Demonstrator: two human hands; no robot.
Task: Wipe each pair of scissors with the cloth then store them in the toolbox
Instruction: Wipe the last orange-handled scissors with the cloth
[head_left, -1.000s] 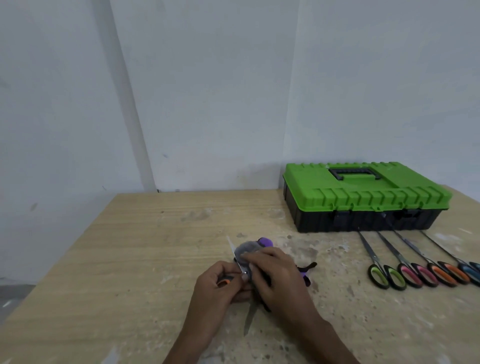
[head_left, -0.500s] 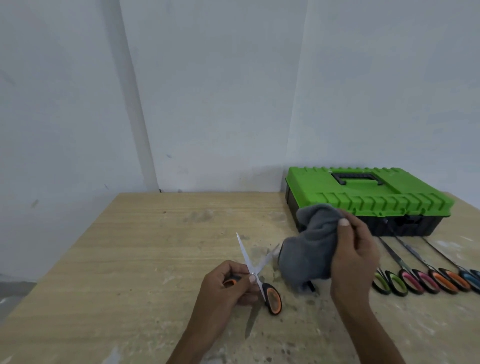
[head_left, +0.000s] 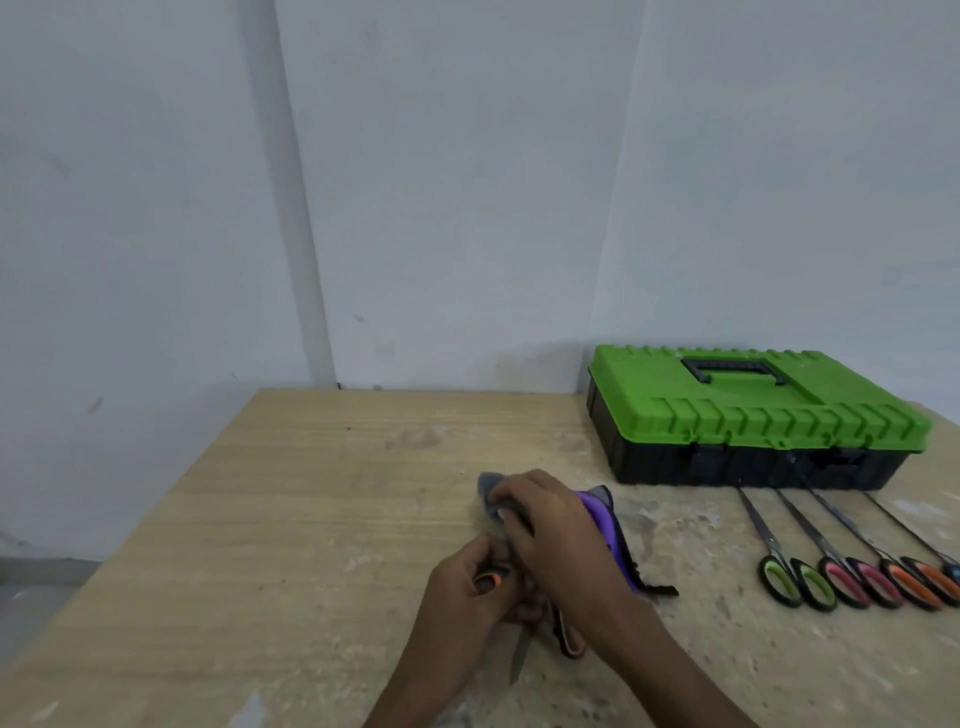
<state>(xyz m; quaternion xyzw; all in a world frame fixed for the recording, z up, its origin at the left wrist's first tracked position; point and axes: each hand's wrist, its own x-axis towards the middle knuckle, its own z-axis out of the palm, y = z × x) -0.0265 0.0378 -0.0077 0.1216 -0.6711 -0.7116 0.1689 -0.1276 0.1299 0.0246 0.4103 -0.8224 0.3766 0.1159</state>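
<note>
Head view: my left hand (head_left: 467, 587) grips the scissors (head_left: 492, 576) near me; my right hand (head_left: 550, 525) clamps the cloth (head_left: 491, 486) over them, probably pointing far; toolbox (head_left: 753, 410) far right.

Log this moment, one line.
left hand: grips orange-handled scissors | right hand: holds cloth over them | toolbox: lid shut | spare scissors: row on table

Light wooden desk (head_left: 311, 519), top scuffed with pale blotches (heaviest toward the near edge and the right half). The far edge butts against plain white walls (head_left: 467, 182), which meet in a corner behind the desk's far right. Grey vertical band (head_left: 296, 234) on the left wall. Grey floor (head_left: 26, 613) past the left edge. Soft, even light.
</note>
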